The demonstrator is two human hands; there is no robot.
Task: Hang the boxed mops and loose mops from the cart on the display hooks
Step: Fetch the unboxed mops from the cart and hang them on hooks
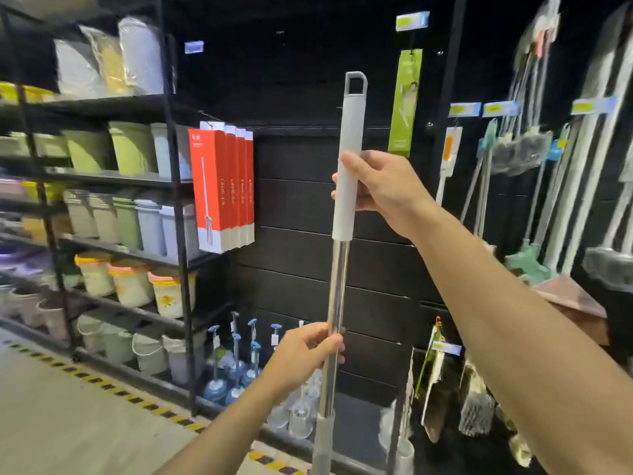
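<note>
Holding a loose mop (339, 286) upright, the right hand (383, 186) wraps its grey grip (350, 132) and the left hand (305, 351) pinches its steel shaft, near closed red mop boxes (221, 186).

The loose mop (337, 286) runs off the bottom edge below the left hand (301, 354), so its lower end is cut off. The right hand (380, 186) grips the grey handle, and most of its fingers are hidden behind it. The left hand covers a stretch of the steel tube. Right of the right hand, the hanging mops (534, 149) are smeared by blur. Left of it, the print on the red boxes (219, 190) is too small to read, as is that on the price tags (412, 21) above.
</note>
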